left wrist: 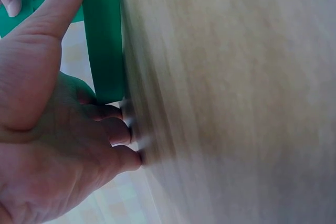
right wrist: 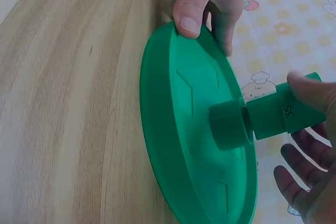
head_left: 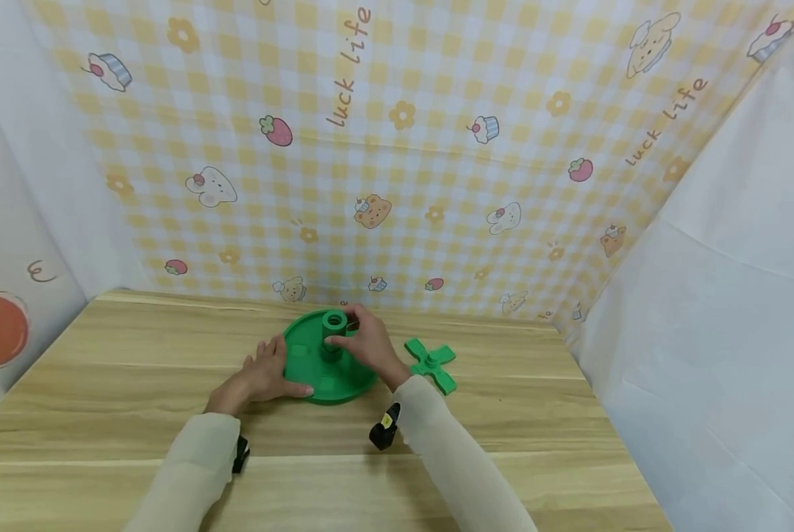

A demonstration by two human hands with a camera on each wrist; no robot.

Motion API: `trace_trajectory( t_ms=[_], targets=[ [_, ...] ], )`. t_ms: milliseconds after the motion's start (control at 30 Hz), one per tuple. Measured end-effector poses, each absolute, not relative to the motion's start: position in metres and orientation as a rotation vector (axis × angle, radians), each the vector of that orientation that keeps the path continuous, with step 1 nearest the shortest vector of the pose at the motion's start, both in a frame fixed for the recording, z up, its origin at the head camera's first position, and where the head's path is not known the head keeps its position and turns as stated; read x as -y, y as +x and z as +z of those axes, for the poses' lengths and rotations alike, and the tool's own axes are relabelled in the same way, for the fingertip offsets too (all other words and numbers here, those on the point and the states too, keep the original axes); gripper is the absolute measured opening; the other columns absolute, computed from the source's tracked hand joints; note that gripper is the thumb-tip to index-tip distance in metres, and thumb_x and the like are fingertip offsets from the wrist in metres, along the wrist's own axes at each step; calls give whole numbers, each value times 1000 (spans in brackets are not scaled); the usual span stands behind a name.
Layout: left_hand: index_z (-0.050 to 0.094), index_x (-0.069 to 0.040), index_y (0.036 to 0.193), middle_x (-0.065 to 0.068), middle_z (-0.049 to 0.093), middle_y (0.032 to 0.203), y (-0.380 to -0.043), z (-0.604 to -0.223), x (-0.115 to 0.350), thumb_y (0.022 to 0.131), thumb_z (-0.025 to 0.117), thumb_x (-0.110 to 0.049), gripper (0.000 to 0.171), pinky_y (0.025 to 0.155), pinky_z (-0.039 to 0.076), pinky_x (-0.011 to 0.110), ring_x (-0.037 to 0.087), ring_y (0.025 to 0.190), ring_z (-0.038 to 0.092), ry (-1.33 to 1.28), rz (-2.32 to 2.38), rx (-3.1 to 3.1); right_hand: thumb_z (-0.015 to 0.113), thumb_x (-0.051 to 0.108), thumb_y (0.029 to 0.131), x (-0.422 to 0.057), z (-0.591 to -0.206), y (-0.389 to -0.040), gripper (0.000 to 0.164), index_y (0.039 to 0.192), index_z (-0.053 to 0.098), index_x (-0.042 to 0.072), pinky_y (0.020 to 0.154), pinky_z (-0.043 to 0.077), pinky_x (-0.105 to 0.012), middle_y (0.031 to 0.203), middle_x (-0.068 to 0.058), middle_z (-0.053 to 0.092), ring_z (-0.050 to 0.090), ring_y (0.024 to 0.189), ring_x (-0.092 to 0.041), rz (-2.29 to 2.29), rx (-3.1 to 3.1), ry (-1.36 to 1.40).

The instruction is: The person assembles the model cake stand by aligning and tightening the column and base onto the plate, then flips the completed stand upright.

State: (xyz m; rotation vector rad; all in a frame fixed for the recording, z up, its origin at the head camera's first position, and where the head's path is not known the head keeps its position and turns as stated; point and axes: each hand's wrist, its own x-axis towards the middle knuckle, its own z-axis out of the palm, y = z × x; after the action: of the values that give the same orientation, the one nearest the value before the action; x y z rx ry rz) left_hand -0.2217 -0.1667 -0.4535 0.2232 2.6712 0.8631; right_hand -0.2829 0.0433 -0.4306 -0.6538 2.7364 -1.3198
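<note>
A round green dish (head_left: 304,375) with a raised rim sits on the table. My left hand (head_left: 262,377) grips its left edge, the thumb over the rim and the fingers around the outside. From the dish's middle rises a short round socket (right wrist: 228,124). Between thumb and fingers my right hand (head_left: 372,344) pinches a green tube (right wrist: 270,115) marked 35. The tube's narrower end is at the socket's mouth, slightly tilted to it in the right wrist view. Seen from the head, the tube (head_left: 334,322) stands nearly upright with its hollow top showing.
A green four-armed cross piece (head_left: 432,360) with a small central peg lies on the table right of the dish, close to my right wrist. Behind the wooden table (head_left: 517,421) hangs a yellow checked cloth (head_left: 397,162); a white sheet (head_left: 716,295) borders the right side.
</note>
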Motion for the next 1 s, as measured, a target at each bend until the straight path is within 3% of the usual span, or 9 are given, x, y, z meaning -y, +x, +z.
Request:
trace_trajectory(
  t_ms=[167,433,600,800,1000],
  targets=[
    [-5,21,148,45,1,154,-221,-453,167,81,77,-54,129,113,4,72,60,143,-5,225,872,-2667,76,22,90,-49,-431,-285,59,142,50,10,105,46,-43,138,-10,57,53,128,-26,-1363,-2633,-666],
    [-5,21,148,45,1,153,-221,-452,167,81,77,-54,130,113,4,72,60,143,-5,220,868,-2669,65,0,94,-54,-433,-293,58,147,43,4,113,39,-47,153,-14,44,44,139,-30,-1602,-2316,-700],
    [-4,21,148,45,2,154,-221,-452,167,81,77,-54,130,113,4,71,60,143,-4,218,866,-2670,63,-5,93,-53,-435,-294,56,145,45,3,111,40,-48,149,-17,48,49,135,-34,-1603,-2327,-706],
    [-4,21,148,45,2,154,-221,-451,166,81,78,-53,129,113,4,72,60,143,-4,220,880,-2665,69,-1,91,-49,-434,-292,52,139,51,1,107,45,-46,135,-17,59,57,124,-33,-1541,-2453,-701],
    [-5,21,148,45,1,154,-221,-450,166,82,77,-53,129,113,3,71,60,143,-5,212,873,-2657,75,6,88,-46,-434,-289,50,135,56,6,100,50,-42,127,-11,62,60,116,-28,-1497,-2542,-646]
  ],
)
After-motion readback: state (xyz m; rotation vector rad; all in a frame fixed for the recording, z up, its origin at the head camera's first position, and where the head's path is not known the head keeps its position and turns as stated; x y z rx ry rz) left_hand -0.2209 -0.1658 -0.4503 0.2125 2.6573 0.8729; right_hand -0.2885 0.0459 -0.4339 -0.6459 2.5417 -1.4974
